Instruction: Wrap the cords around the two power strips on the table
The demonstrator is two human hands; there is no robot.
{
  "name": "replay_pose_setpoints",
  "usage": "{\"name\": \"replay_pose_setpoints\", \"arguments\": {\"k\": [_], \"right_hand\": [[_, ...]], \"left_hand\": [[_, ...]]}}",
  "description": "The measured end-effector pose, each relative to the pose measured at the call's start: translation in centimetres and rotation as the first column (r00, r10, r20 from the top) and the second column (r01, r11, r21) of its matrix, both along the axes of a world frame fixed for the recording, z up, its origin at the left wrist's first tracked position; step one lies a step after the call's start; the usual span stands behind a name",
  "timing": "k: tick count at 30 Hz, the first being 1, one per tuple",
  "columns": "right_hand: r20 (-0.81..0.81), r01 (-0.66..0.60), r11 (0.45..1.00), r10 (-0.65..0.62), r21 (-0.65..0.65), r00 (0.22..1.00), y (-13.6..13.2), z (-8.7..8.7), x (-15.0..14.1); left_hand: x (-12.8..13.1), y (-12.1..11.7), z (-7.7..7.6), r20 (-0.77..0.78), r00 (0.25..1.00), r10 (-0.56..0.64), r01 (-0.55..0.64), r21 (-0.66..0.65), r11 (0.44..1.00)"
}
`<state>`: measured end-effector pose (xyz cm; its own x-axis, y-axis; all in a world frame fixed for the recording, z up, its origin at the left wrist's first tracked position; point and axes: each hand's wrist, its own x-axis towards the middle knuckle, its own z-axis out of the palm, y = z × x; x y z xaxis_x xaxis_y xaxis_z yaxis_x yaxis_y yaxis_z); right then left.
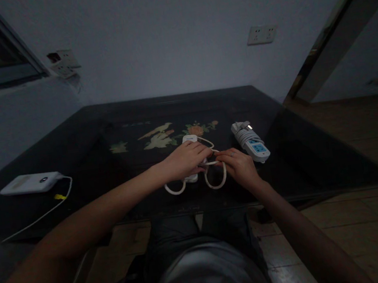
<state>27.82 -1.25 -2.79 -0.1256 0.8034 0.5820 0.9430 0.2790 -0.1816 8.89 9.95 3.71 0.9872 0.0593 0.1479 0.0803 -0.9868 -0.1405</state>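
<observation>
A white power strip (189,138) lies near the middle of the dark table, mostly covered by my left hand (190,159). That hand rests over the strip with its fingers curled down round it and the cord. To its right, my right hand (239,165) pinches the white power cord (218,187) between thumb and fingers. The cord makes loops on both sides of the strip, one hanging toward the table's near edge. Beyond my right hand lies a second power strip (259,149) with blue sockets and a grey cord wound round it.
A white power bank (30,183) with a thin cable and yellow tag (60,197) lies at the left of the table (303,163). Wall sockets (261,34) are behind the table. The table's near edge runs just in front of my lap.
</observation>
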Motion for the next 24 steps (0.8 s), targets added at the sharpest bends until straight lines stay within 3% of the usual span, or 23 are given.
{"name": "replay_pose_setpoints", "arguments": {"k": [4, 8, 10, 13, 17, 24], "right_hand": [[-0.036, 0.000, 1.000, 0.000, -0.005, 0.999, 0.1, 0.1, 0.1], [-0.059, -0.009, 1.000, 0.008, -0.012, 0.998, 0.4, 0.2, 0.2], [-0.071, 0.000, 1.000, -0.001, -0.009, 0.997, 0.5, 0.2, 0.2], [-0.089, 0.003, 1.000, -0.004, -0.007, 0.996, 0.5, 0.3, 0.2], [-0.116, -0.006, 1.000, 0.006, 0.000, 0.993, 0.7, 0.1, 0.3], [-0.169, 0.009, 1.000, -0.005, 0.024, 0.986, 1.1, -0.4, 0.5]], "left_hand": [[-0.5, -0.3, 0.4, 0.047, 0.979, -0.196, 0.191, 0.102, 0.976], [-0.5, -0.8, -0.7, -0.013, 0.943, -0.334, 0.333, 0.093, 0.938], [-0.2, -1.3, -1.5, -0.044, 0.946, -0.322, 0.325, 0.126, 0.937], [0.4, -2.4, -2.6, -0.092, 0.974, -0.208, 0.222, 0.191, 0.956], [1.3, -3.2, -3.4, -0.163, 0.981, -0.108, 0.135, 0.164, 0.977], [0.8, -3.2, -3.1, -0.102, 0.983, -0.155, 0.167, 0.126, 0.978]]}}
